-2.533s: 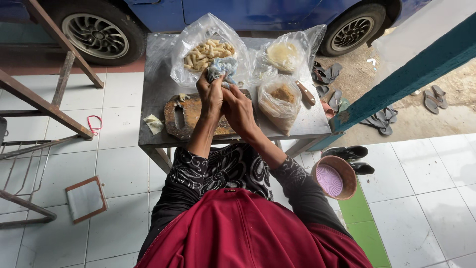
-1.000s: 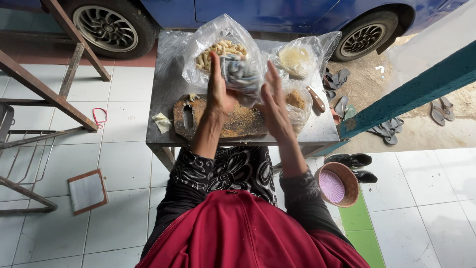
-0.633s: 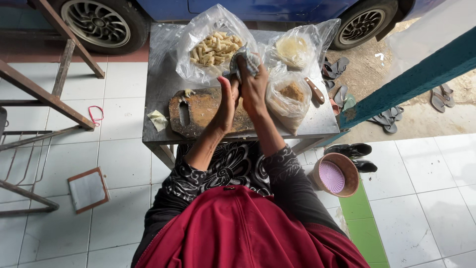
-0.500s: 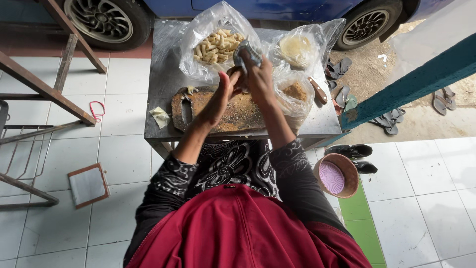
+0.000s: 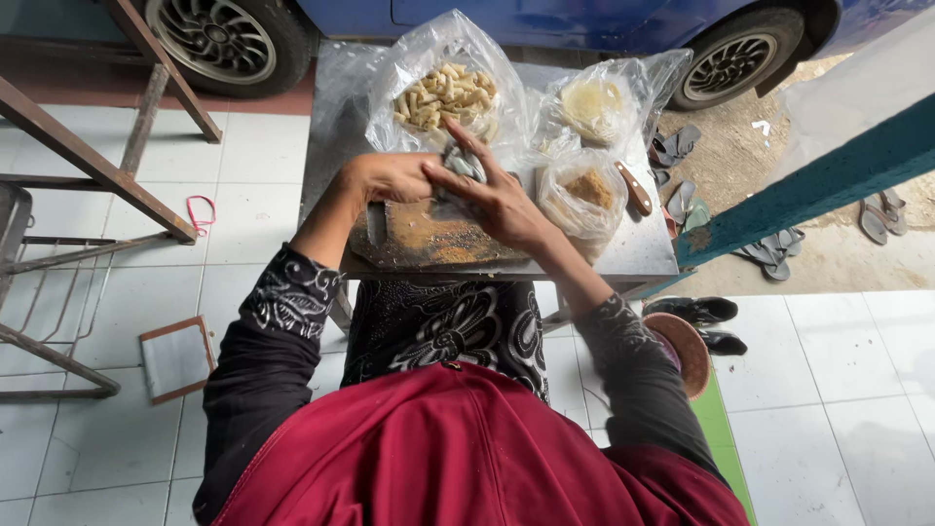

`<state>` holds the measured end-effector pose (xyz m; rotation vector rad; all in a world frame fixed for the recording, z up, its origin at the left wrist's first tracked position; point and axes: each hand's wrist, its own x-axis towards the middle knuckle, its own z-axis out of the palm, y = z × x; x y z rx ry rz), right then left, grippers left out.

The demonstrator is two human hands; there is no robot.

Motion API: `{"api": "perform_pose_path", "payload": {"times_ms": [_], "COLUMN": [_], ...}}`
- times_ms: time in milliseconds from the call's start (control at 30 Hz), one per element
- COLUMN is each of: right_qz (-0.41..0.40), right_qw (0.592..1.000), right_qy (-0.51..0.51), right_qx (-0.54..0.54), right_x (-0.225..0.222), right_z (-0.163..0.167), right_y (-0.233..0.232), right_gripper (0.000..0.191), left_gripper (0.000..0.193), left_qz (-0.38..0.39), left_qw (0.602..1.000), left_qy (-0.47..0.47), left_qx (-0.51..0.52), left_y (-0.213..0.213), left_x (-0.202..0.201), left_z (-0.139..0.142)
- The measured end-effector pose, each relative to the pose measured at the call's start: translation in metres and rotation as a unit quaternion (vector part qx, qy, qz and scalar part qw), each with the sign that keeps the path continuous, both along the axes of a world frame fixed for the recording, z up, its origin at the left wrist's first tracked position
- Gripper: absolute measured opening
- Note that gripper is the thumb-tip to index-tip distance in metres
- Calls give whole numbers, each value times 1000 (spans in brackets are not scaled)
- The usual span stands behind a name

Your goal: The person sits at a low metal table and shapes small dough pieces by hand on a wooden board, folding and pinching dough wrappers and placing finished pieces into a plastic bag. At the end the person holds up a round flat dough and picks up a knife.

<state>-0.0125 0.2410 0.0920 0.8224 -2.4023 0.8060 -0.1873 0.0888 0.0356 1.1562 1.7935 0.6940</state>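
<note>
Grey crumpled cloth (image 5: 458, 164), small and bunched, held at the upper centre of the frame between both hands, above the far edge of a wooden cutting board (image 5: 438, 234). Left hand (image 5: 390, 177): fingers curled shut around the cloth from the left. Right hand (image 5: 497, 193): fingers spread, index pointing up-frame, palm pressed against the cloth's right side. Cutting board: strewn with brown crumbs, lying on a grey metal worktop (image 5: 638, 248). Just beyond the hands, a clear plastic bag of pale yellow stick-shaped snacks (image 5: 443, 93). To its right, a bag of pale shredded food (image 5: 589, 102); below that, a bag of brown crumbs (image 5: 584, 190). A wooden-handled knife (image 5: 633, 187) lies right of these bags. Upper right: sandals (image 5: 677, 156) on the ground beside a car wheel (image 5: 745, 58).
</note>
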Motion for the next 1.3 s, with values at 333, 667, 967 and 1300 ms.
{"api": "perform_pose_path", "payload": {"times_ms": [333, 667, 967, 1300], "right_qz": [-138, -154, -195, -111], "right_qw": [967, 979, 968, 887], "right_qy": [-54, -62, -1, -28], "right_qx": [-208, 116, -160, -447], "right_x": [-2, 48, 29, 66], "right_z": [-7, -58, 24, -30], "right_y": [-11, -40, 2, 21], "right_gripper": [93, 54, 14, 52], "left_gripper": [72, 31, 37, 65], "left_qz": [142, 419, 424, 160], "left_qw": [775, 653, 739, 855], "left_qy": [-481, -345, -123, -96], "left_qx": [385, 529, 509, 483], "left_y": [14, 0, 14, -16], "left_x": [85, 38, 95, 141], "left_z": [41, 18, 8, 49]}}
